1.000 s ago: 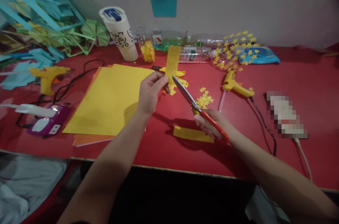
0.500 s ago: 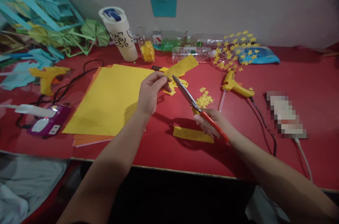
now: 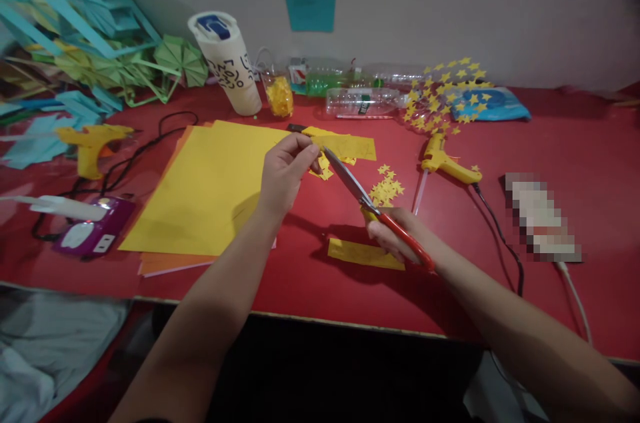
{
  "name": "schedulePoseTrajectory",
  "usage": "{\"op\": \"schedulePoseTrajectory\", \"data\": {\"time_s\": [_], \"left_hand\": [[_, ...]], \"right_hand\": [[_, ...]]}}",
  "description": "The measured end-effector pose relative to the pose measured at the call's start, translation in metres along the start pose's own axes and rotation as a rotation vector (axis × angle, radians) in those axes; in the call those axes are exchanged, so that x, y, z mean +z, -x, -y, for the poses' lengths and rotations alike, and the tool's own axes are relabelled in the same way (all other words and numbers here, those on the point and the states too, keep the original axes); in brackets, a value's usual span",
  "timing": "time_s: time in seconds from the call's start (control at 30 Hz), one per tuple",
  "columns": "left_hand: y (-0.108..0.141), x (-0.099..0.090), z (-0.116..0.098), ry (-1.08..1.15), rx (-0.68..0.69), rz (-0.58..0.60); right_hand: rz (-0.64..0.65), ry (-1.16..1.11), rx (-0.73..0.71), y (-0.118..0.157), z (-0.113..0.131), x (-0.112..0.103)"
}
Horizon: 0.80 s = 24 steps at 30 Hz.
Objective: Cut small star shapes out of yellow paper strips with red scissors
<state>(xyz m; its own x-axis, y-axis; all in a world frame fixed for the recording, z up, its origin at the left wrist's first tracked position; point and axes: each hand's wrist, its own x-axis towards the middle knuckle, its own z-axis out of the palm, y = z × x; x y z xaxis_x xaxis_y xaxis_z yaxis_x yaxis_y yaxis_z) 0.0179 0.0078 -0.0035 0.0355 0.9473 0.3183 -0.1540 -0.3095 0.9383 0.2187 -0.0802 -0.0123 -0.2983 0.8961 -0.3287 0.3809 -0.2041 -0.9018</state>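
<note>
Pinched between the thumb and fingers of my left hand (image 3: 287, 173) is a yellow paper strip (image 3: 350, 146) with faint marks, its free end pointing right. My right hand (image 3: 395, 233) grips red-handled scissors (image 3: 356, 184); their blade tips reach the strip close to my left fingertips. On the table below lies a second yellow strip (image 3: 365, 254). Small cut-out yellow stars (image 3: 387, 188) form a loose pile just beyond the scissors. Yellow paper scraps (image 3: 323, 172) and a yellow cutter (image 3: 300, 129) lie partly hidden behind my left hand and the strip.
Yellow sheets (image 3: 200, 190) lie stacked left of centre. Yellow glue guns rest at left (image 3: 93, 146) and right (image 3: 447, 162), both with cords. A purple power socket (image 3: 93, 230), white tumbler (image 3: 227, 66), plastic bottles (image 3: 365, 102) and star-covered clear object (image 3: 440, 100) surround the work spot.
The strip in my left hand has swung down from an upward slant to nearly level. The scissors have shifted very slightly at its edge; both hands keep their holds.
</note>
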Motion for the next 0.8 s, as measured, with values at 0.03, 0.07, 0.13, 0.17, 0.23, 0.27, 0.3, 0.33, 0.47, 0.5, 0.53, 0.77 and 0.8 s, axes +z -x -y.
{"op": "schedulePoseTrajectory", "data": {"time_s": [0.03, 0.07, 0.13, 0.17, 0.23, 0.27, 0.3, 0.33, 0.47, 0.5, 0.53, 0.77, 0.8], "left_hand": [[-0.0002, 0.0001, -0.0003, -0.006, 0.0, -0.001], [-0.0004, 0.0001, -0.0006, -0.01, 0.0, -0.002], [-0.0007, 0.0001, -0.001, -0.012, 0.002, -0.004], [-0.0008, 0.0, -0.0012, -0.011, 0.004, -0.005], [-0.001, -0.0003, -0.0012, -0.012, 0.008, -0.007], [-0.001, -0.0005, -0.001, -0.012, 0.009, -0.008], [-0.0011, -0.0007, -0.0008, -0.013, 0.009, -0.008], [-0.0012, -0.001, -0.0004, -0.014, 0.008, -0.007], [-0.0018, -0.0026, 0.0019, 0.004, 0.013, 0.008], [-0.0021, -0.0032, 0.0025, 0.012, 0.015, 0.011], [-0.0024, -0.0037, 0.0029, 0.017, 0.014, 0.013], [-0.0041, -0.006, 0.0023, 0.034, -0.025, 0.024], [-0.0043, -0.006, 0.002, 0.037, -0.025, 0.022]], "right_hand": [[0.003, 0.003, 0.002, 0.0003, 0.0003, 0.0001], [0.005, 0.005, 0.006, 0.0006, 0.0009, 0.0001], [0.003, 0.0, 0.004, 0.0014, 0.0024, 0.0004], [0.003, -0.005, -0.001, 0.0019, 0.0034, 0.0005], [0.004, -0.004, -0.005, 0.003, 0.0052, 0.0005], [0.002, 0.002, -0.004, 0.0033, 0.0057, 0.0004], [0.0, 0.009, 0.001, 0.0033, 0.006, 0.0002], [-0.002, 0.012, 0.007, 0.0031, 0.0058, 0.0], [0.006, -0.001, 0.046, -0.0013, 0.001, -0.0007], [0.009, -0.005, 0.058, -0.0028, -0.0006, -0.0008], [0.015, -0.011, 0.066, -0.0042, -0.002, -0.0008], [0.034, -0.022, 0.06, -0.0042, -0.0003, -0.0019], [0.033, -0.021, 0.056, -0.0034, 0.0008, -0.0021]]}}
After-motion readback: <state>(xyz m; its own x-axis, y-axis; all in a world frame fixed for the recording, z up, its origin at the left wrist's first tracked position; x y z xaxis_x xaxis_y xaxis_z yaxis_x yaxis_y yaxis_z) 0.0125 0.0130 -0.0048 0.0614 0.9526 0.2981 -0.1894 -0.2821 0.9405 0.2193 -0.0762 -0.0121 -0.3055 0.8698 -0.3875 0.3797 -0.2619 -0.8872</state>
